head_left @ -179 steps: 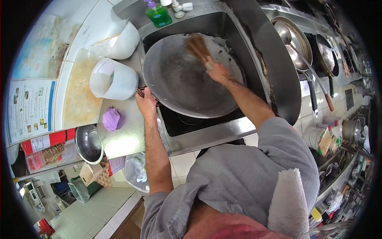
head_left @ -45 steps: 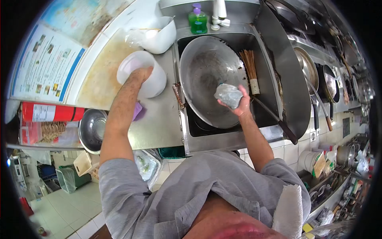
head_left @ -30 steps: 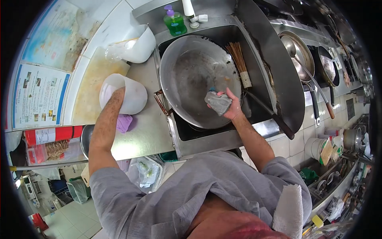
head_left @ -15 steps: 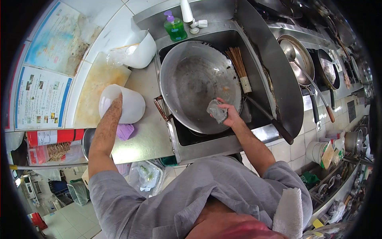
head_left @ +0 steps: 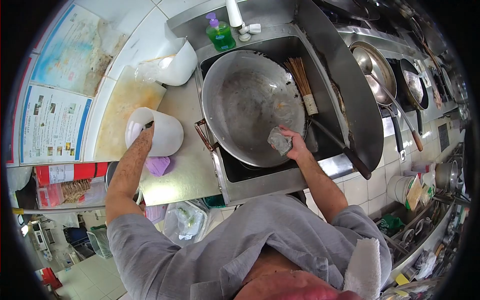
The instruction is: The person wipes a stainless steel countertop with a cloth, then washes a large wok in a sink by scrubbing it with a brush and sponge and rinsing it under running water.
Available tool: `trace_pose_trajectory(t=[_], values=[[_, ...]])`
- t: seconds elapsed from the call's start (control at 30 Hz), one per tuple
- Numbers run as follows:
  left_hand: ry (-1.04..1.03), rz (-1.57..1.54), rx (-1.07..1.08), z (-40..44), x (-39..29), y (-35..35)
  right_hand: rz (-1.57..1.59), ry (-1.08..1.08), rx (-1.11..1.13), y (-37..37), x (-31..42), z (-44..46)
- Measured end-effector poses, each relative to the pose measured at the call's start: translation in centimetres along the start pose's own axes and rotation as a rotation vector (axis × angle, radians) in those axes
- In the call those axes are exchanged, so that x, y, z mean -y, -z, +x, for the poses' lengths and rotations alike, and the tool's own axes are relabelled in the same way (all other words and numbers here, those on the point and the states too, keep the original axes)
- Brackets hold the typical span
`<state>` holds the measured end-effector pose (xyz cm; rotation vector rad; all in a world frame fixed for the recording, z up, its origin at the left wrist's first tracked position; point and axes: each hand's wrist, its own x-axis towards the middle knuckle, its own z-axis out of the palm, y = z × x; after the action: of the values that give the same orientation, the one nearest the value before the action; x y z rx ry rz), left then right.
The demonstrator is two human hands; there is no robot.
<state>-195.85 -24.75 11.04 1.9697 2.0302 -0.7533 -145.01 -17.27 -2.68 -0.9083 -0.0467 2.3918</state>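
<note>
My right hand [head_left: 294, 143] is closed around a crumpled grey scouring pad [head_left: 280, 140], held over the lower right of a large wok [head_left: 245, 107]. The wok lies in the sink [head_left: 240, 186], wet inside with dark specks near its rim. My left hand [head_left: 145, 136] reaches into the mouth of a white plastic tub [head_left: 169, 134], which lies tipped on the steel counter. Its fingers are mostly hidden inside, and a small dark patch shows near them. A purple cloth [head_left: 158, 166] lies just below the tub.
A bamboo brush [head_left: 300, 80] and a long dark handle [head_left: 356, 164] lie along the wok's right side. Behind stand green soap [head_left: 220, 36], a white tap [head_left: 235, 15] and another white container [head_left: 179, 62]. Pans and a ladle [head_left: 364, 61] sit on the stove at right.
My right hand has shifted slightly right with the scouring pad, turning a little. My left hand has stayed in the tub, and a dark patch now shows by its fingers.
</note>
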Motion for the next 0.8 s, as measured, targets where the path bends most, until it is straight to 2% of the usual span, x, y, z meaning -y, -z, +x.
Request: trace_pose_trajectory(t=[0.13,0.27,0.33,0.4,0.43,0.47,0.53,0.57,0.63,0.67,0.73,0.77,0.8], values=[[-0.018,0.107,0.052,0.0,-0.1,0.4,-0.024,-0.014,-0.008,-0.1,-0.3,0.6],[-0.178,0.68,0.358,-2.8,-3.8,5.5,-0.041,-0.037,-0.011,0.6,-0.4,0.7],[-0.23,0.773,0.416,-3.1,-2.9,5.5,-0.041,-0.034,-0.013,0.7,-0.3,0.6],[-0.134,0.496,0.206,-1.4,3.4,-1.3,-0.044,-0.031,-0.006,0.7,0.0,0.7],[-0.042,0.22,-0.006,-0.6,5.7,-4.0,-0.047,-0.021,-0.006,0.7,0.0,0.8],[-0.036,0.223,-0.004,-0.5,5.9,-4.3,-0.049,-0.011,-0.008,0.7,-0.1,0.9],[0.24,-0.266,-0.023,0.2,6.3,-5.0,-0.066,-0.013,-0.008,0.6,-0.1,1.2],[0.244,-0.269,-0.02,-0.4,5.7,-3.9,-0.082,-0.019,-0.012,0.7,-0.2,1.2],[-0.275,-0.195,0.047,-2.1,3.4,0.6,-0.094,-0.023,-0.011,0.6,-0.4,1.3],[-0.271,-0.196,0.045,-2.1,3.1,0.9,-0.102,-0.019,-0.012,0.4,-0.4,1.2],[0.006,-0.233,-0.115,-1.8,2.4,1.6,-0.1,-0.013,-0.017,0.2,-0.3,1.1],[0.005,-0.235,-0.116,-1.9,1.9,1.8,-0.097,-0.008,-0.026,0.2,-0.3,0.9],[0.087,-0.232,-0.224,-2.2,1.4,1.9,-0.1,-0.006,-0.026,0.3,-0.2,0.9]])
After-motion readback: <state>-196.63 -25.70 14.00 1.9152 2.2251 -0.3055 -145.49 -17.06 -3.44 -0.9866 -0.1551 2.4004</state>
